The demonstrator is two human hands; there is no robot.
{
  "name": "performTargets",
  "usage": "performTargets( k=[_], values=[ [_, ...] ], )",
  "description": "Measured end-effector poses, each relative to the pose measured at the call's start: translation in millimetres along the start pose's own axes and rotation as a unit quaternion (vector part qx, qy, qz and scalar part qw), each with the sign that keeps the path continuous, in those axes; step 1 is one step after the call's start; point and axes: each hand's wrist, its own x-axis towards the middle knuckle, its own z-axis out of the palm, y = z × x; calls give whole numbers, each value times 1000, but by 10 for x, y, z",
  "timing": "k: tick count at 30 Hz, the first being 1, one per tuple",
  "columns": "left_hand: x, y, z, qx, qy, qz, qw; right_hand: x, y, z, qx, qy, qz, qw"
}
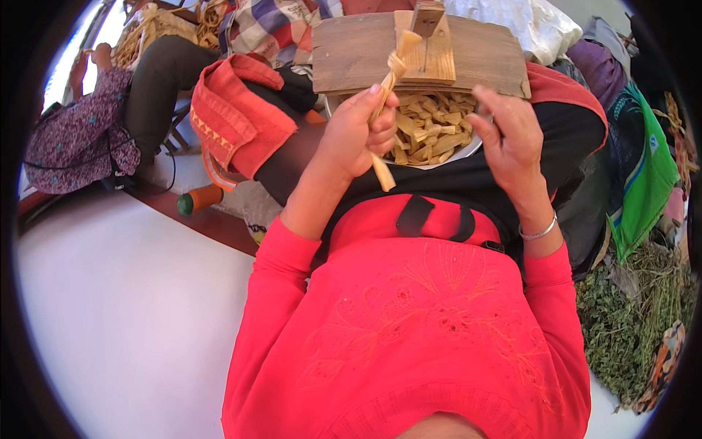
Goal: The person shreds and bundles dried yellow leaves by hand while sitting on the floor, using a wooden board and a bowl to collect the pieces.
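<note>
1. Here's your left hand [352, 137], just on your side of the brown wooden board [355, 62], fingers curled firmly round a pale yellow, knotted fibrous strip [395, 69].
2. That strip stands tilted, its knot above your fist, its top end overlapping the board in view; whether they touch, you can't tell from here. Its loose tail pokes out below your fist, on the near side of the board.
3. Over to your right hand [509, 139], near the board's right-hand near corner: half unfolded, fingers loosely bent, thumb apart from the index finger, nothing visible in its grasp. A silvery metal bracelet [539, 228] circles that wrist.
4. Between your hands, partly under the board's near edge, sits a white, round-rimmed bowl [469, 151] heaped with short, pale tan cut pieces [433, 132].
5. On the board itself, a lighter wooden plate [444, 62] lies across the middle, with a brown wooden block [426, 18] rising at its far end.
6. Left of the board, you've a folded red towel [241, 121]; well off to its right, a bright green cloth [651, 179] hangs above dried leafy stalks [643, 307].
</note>
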Motion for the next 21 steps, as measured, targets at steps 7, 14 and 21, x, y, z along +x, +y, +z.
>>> performTargets(
  k=[7,14,21],
  values=[
    [239,-97,111,-199,9,-9,980,-71,-449,583,239,-103,-42,965],
    [202,-216,124,208,88,127,966,15,-484,427,278,-65,138,948],
    [85,-77,284,777,74,349,518,75,-267,498,25,-43,-50,998]
  ],
)
